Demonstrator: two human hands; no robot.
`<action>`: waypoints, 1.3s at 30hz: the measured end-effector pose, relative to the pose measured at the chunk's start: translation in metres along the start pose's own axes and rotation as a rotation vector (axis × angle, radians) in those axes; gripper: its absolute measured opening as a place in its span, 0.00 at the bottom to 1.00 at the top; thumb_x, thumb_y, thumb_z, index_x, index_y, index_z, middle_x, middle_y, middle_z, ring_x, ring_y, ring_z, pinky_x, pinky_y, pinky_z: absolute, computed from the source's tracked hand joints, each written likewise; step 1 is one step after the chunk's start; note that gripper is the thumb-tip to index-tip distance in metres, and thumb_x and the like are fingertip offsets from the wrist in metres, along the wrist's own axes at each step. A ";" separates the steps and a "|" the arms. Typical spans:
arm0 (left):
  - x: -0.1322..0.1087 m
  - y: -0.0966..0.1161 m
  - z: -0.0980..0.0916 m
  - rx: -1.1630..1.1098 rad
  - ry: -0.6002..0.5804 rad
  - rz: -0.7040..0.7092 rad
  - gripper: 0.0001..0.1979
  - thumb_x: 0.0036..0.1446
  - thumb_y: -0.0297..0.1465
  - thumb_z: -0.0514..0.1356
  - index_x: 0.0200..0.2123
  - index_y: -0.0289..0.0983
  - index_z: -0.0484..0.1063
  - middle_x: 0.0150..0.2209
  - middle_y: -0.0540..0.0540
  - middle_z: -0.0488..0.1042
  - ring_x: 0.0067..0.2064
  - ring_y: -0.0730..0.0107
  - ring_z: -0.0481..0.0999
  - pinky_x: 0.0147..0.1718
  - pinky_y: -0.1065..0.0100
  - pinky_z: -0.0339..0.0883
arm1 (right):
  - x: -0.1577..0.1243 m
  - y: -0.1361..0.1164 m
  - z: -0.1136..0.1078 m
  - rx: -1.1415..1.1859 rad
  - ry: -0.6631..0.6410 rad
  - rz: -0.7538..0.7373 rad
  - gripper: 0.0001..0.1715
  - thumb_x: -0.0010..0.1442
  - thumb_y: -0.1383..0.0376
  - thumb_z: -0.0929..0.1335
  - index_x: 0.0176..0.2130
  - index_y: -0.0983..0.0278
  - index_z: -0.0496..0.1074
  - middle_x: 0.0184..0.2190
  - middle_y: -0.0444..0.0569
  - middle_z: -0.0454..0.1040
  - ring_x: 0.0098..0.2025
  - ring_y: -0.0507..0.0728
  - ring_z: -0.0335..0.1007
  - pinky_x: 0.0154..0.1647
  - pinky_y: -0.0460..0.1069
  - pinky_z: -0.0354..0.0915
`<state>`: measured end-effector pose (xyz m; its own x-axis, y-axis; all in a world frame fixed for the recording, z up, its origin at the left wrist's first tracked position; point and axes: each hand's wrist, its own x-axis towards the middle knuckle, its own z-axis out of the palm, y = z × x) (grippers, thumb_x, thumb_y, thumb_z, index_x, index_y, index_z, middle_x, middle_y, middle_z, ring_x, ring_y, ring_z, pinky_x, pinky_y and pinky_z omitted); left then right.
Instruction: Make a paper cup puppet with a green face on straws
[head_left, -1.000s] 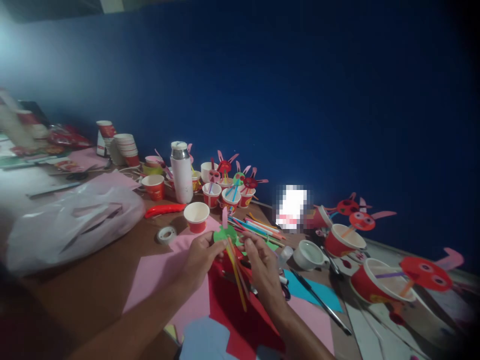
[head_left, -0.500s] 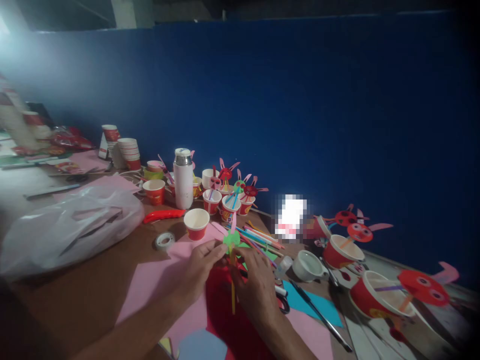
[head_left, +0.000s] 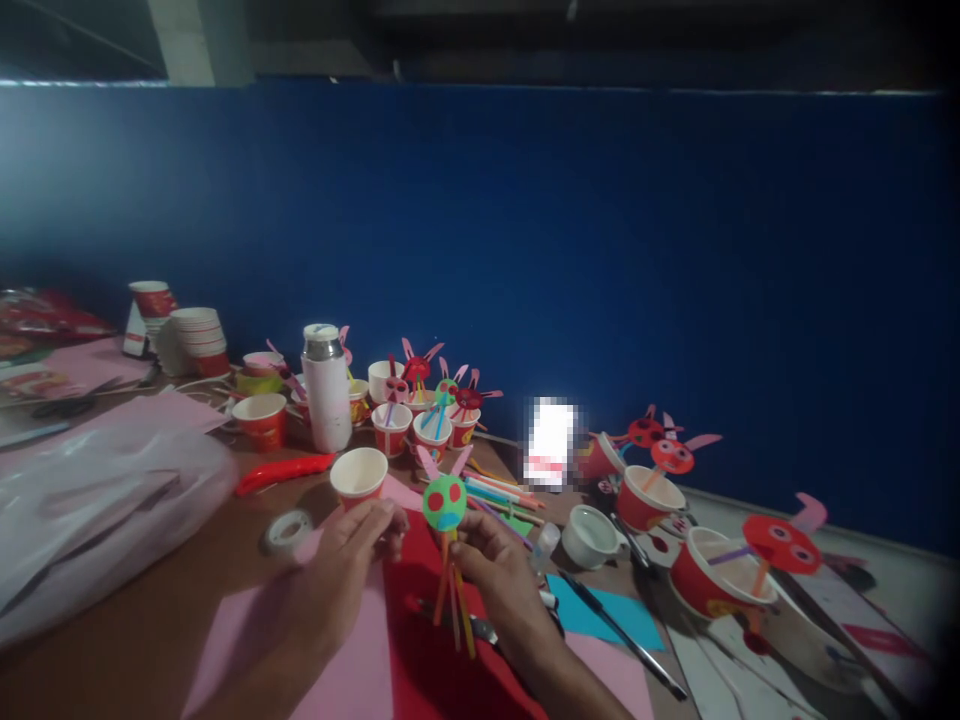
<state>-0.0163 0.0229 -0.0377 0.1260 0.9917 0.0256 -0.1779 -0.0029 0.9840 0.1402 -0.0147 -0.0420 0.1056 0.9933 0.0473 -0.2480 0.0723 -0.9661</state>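
My right hand (head_left: 502, 575) is closed on a green paper rabbit head (head_left: 445, 505), just below the head where its straws begin. The head has pink ears, red eyes and a blue mouth, and faces me. Several orange, pink and yellow straws (head_left: 454, 600) hang down from it. To the left, apart from the head, my left hand (head_left: 352, 565) has its fingers curled together; what they hold, if anything, cannot be made out. Beyond that hand stands a red and white paper cup (head_left: 360, 477). Red paper (head_left: 420, 660) and pink paper (head_left: 300, 640) lie beneath the hands.
A white bottle (head_left: 327, 395) and cups with paper rabbits (head_left: 433, 432) stand near the blue wall. At left are a plastic bag (head_left: 112, 520) and a tape roll (head_left: 288, 531). A white cup (head_left: 591, 537), a pen (head_left: 622, 630) and more rabbit cups (head_left: 720, 575) are at right.
The rabbit head has turned so that its red eyes and blue mouth show. My left hand has come away from it to the left, while the right keeps hold. The view has shifted right.
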 end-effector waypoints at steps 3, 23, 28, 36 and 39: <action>0.000 0.003 0.007 0.008 -0.148 -0.104 0.12 0.53 0.39 0.59 0.31 0.35 0.72 0.26 0.49 0.70 0.28 0.73 0.67 0.28 0.73 0.61 | 0.001 0.003 0.000 0.049 0.005 -0.001 0.09 0.46 0.67 0.69 0.33 0.64 0.70 0.29 0.45 0.73 0.31 0.54 0.68 0.34 0.48 0.63; 0.007 -0.030 0.008 -0.058 -0.184 -0.095 0.09 0.48 0.33 0.64 0.26 0.33 0.69 0.24 0.51 0.70 0.26 0.77 0.66 0.27 0.75 0.60 | -0.002 0.025 0.006 0.052 0.012 0.008 0.07 0.51 0.68 0.69 0.34 0.65 0.68 0.31 0.45 0.72 0.34 0.52 0.67 0.36 0.46 0.62; 0.006 -0.028 0.010 -0.070 -0.194 -0.124 0.08 0.49 0.32 0.63 0.29 0.33 0.71 0.27 0.49 0.73 0.30 0.73 0.70 0.31 0.73 0.63 | -0.003 0.025 0.006 0.069 0.009 0.018 0.08 0.51 0.68 0.69 0.35 0.66 0.69 0.31 0.45 0.72 0.33 0.51 0.66 0.35 0.46 0.62; -0.001 -0.020 0.013 -0.246 -0.130 -0.178 0.09 0.50 0.37 0.61 0.27 0.37 0.70 0.27 0.50 0.73 0.30 0.70 0.71 0.30 0.72 0.63 | -0.005 0.024 0.006 0.109 0.026 0.042 0.08 0.49 0.69 0.69 0.33 0.66 0.68 0.29 0.44 0.70 0.31 0.50 0.63 0.33 0.45 0.60; -0.004 -0.019 0.012 -0.171 -0.141 -0.196 0.12 0.50 0.40 0.61 0.32 0.36 0.72 0.31 0.48 0.74 0.30 0.70 0.71 0.31 0.70 0.63 | -0.006 0.024 0.009 0.122 0.034 0.077 0.09 0.48 0.69 0.69 0.33 0.66 0.67 0.27 0.42 0.69 0.28 0.49 0.62 0.31 0.44 0.58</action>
<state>-0.0021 0.0174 -0.0546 0.3061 0.9436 -0.1263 -0.2975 0.2208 0.9288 0.1252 -0.0183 -0.0637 0.1135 0.9929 -0.0365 -0.3713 0.0083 -0.9285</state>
